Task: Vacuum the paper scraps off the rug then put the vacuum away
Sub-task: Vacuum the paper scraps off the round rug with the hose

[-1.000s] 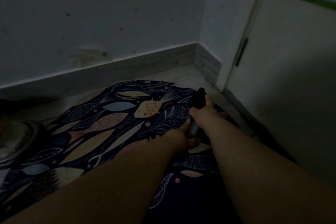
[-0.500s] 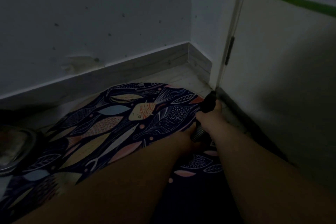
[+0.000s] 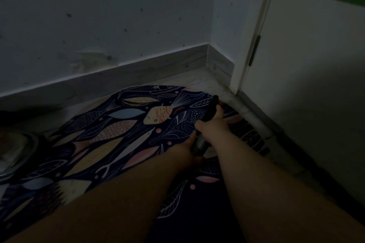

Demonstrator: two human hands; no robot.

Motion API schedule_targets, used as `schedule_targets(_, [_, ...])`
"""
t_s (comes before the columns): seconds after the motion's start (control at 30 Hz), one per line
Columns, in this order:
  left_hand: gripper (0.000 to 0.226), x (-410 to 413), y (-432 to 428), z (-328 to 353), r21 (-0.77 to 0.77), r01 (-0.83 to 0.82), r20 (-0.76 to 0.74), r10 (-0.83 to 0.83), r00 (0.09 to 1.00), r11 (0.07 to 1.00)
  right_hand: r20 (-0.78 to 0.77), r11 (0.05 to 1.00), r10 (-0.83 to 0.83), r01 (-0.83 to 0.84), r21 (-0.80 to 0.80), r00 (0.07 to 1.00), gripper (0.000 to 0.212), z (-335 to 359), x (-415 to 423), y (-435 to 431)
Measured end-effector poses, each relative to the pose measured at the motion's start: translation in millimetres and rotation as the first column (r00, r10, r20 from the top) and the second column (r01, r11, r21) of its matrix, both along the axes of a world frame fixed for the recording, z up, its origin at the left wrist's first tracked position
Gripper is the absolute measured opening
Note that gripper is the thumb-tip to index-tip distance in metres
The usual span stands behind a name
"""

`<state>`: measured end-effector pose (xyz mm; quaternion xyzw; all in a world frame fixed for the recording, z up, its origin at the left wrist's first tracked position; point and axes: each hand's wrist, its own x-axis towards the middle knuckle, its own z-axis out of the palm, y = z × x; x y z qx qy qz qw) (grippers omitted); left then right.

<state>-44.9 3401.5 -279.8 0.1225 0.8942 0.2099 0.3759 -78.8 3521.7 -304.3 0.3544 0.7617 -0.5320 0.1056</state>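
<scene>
Gripping the hose [image 3: 198, 144] with both hands, the person worked low over the rug [image 3: 110, 136]. Left hand [image 3: 187, 149] was closed round the ribbed metal-looking section nearest the body; right hand [image 3: 211, 127] was closed just ahead of it, where the ribbing meets the black nozzle [image 3: 211, 109]. Hands were nearly touching.

Nozzle pointed away and slightly up-frame, its tip over the rug's far right edge, near the strip of bare floor [image 3: 199, 80] by the door [image 3: 316, 85]. Whether the tip touched the pile could not be told in this light. Vacuum body was not in view.

Handling, as judged: ribbed hose looks flexible and would kink or whip if held far back, so the close two-hand hold at the stiff joint suits steering. Nozzle appears rigid and light; the ribs give purchase, the smooth black part less.

Rug looks thin and soft; its edge could lift under suction, so short strokes are advised.

No paper scraps could be made out on the fish pattern; the frame was too dark to rule them out.

Beyond the rug: skirting [image 3: 138, 69] and marked wall [image 3: 98, 16]. A round metal object [image 3: 17, 156] sat at far left, unidentified.
</scene>
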Motion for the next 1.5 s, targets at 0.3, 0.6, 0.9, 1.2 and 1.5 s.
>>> schedule_targets(0.3, [0.084, 19.5, -63.5, 12.4, 0.01, 0.036, -0.036, -0.035, 0.999, 0.999, -0.109, 0.989, 0.001, -0.017, -0.147, 0.994, 0.097, 0.3, 19.9, -61.3])
schedule_targets(0.6, [0.094, 26.6, -170.3, 9.0, 0.015, -0.161, -0.002, 0.161, 0.987, 0.987, -0.142, 0.971, 0.149, -0.172, -0.166, 0.979, 0.096, -1.2, 7.7, -167.8])
schedule_targets(0.9, [0.095, 39.5, -286.8, 5.3, -0.024, -0.312, -0.03, 0.311, 0.95, 0.95, -0.11, 0.916, 0.341, -0.357, -0.182, 0.933, 0.095, -2.5, -2.6, -295.2])
schedule_targets(1.2, [0.097, 60.5, -372.6, -16.0, 0.05, -0.445, -0.029, 0.446, 0.894, 0.894, -0.163, 0.842, 0.477, -0.502, -0.2, 0.864, 0.094, -11.9, 9.4, -385.0])
schedule_targets(1.5, [0.1, 81.0, -426.5, -21.5, 0.099, -0.561, 0.033, 0.561, 0.827, 0.822, -0.128, 0.781, 0.582, -0.596, -0.186, 0.803, 0.095, -14.7, 17.3, -445.8])
